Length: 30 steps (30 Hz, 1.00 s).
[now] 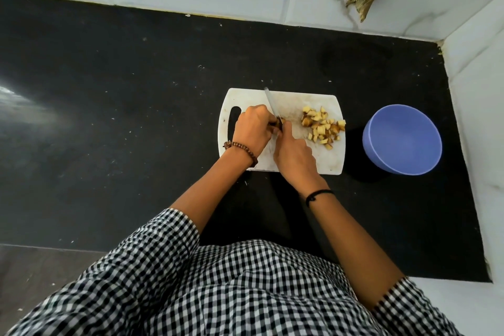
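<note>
One knife, left hand, right hand

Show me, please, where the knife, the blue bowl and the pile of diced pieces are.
knife [270, 101], head view, on the middle of the bare blade.
blue bowl [403, 142], head view, on its inner wall.
pile of diced pieces [323, 125], head view, on the middle of the pile.

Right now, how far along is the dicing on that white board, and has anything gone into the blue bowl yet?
Done: a pile of diced pieces lies on the right of the cutting board. In hand: the left hand holds a small remaining chunk while the right hand works the knife on it. Left: finishing that chunk; the blue bowl looks empty.
</note>
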Tool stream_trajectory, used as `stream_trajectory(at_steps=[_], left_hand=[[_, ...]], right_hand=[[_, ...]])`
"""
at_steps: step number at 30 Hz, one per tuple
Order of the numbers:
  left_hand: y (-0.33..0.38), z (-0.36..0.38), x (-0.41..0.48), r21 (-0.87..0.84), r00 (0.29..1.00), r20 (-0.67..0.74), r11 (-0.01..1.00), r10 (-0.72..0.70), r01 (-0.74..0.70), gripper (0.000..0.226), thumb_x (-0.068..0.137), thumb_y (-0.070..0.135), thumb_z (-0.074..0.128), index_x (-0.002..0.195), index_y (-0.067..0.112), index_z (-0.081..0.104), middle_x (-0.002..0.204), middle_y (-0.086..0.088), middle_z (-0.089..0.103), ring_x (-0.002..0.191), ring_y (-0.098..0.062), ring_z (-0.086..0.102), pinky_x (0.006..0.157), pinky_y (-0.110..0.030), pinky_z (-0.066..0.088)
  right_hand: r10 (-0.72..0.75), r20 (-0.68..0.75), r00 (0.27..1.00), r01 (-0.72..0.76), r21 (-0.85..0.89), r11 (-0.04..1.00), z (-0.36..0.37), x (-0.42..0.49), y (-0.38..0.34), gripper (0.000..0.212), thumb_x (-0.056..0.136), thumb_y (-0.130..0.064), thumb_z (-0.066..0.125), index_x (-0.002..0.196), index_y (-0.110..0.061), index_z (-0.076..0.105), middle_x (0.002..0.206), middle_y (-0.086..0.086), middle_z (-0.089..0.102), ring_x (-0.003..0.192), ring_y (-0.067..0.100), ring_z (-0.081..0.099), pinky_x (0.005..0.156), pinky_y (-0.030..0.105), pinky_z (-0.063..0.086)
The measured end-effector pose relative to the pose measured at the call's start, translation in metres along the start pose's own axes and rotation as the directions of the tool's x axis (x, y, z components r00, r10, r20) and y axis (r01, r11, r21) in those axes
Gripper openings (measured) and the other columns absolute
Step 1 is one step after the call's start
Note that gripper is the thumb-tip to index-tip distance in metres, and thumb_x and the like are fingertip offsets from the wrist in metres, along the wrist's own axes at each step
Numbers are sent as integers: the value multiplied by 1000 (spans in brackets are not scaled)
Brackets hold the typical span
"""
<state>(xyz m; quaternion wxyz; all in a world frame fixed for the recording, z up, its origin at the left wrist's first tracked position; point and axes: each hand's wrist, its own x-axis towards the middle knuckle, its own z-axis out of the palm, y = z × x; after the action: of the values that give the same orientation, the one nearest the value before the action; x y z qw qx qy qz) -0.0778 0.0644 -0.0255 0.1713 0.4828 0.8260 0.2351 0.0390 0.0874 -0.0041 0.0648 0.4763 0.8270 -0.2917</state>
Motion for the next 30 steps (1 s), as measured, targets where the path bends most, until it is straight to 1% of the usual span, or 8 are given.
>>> stream_trajectory(at_steps=[3,6,8,13,19,23,26,30], left_hand=[[5,-2,-2,-3,1000,2,1000,-16,16,14,86,8,65,94,12,75,90,-2,67,78,-19,63,63,-25,47],[7,1,-5,-11,1000,0,1000,-19,19,9,86,10,67,92,10,74,90,-4,68,78,-20,65,67,-30,54],[9,4,-8,-8,1000,-10,1000,-21,21,7,85,10,67,90,7,71,89,-5,67,77,-21,64,67,-33,55],[10,2,-8,-78,998,-21,996,-53,51,6,84,7,70,89,6,72,87,-4,71,78,-16,67,67,-23,52],[8,5,-7,-79,998,-22,995,-58,56,6,83,7,71,86,7,75,82,-5,71,74,-19,67,70,-34,58],[6,8,-6,-73,998,-22,996,-57,55,6,82,7,70,85,8,76,79,-5,71,73,-19,66,69,-35,58],[4,10,-4,-75,997,-27,995,-67,64,7,82,9,72,87,10,76,81,-4,71,75,-18,67,70,-35,59],[3,13,-3,-94,997,-26,993,-76,73,10,82,13,74,91,10,76,84,-4,72,77,-18,68,72,-36,59]], right_hand=[[20,42,999,-21,12,1000,-4,-4,0,37,107,-34,29,141,-21,24,104,16,60,93,37,60,80,47,50],[50,72,996,-50,-12,999,-3,-9,2,36,106,-30,30,139,-19,25,109,18,59,98,40,60,83,48,49],[63,83,995,-59,-48,997,-3,-14,4,33,105,-23,33,137,-16,28,111,19,58,99,41,59,81,47,48],[70,82,994,-66,-53,996,-1,-32,12,27,106,-22,28,131,-14,31,108,20,57,95,43,58,76,46,46],[85,82,993,-80,-62,995,-1,-50,18,24,106,-22,28,128,-13,32,105,19,58,91,41,59,77,51,51],[108,113,988,-100,-74,992,-8,-61,20,21,107,-27,25,122,-15,33,101,15,52,90,36,56,74,47,47],[105,159,982,-97,-57,994,-16,-69,23,15,107,-27,26,113,-15,34,101,14,53,92,36,58,78,49,50],[122,224,967,-110,-68,992,-26,-79,25,16,107,-29,25,108,-16,35,105,17,54,93,35,58,71,44,45]])
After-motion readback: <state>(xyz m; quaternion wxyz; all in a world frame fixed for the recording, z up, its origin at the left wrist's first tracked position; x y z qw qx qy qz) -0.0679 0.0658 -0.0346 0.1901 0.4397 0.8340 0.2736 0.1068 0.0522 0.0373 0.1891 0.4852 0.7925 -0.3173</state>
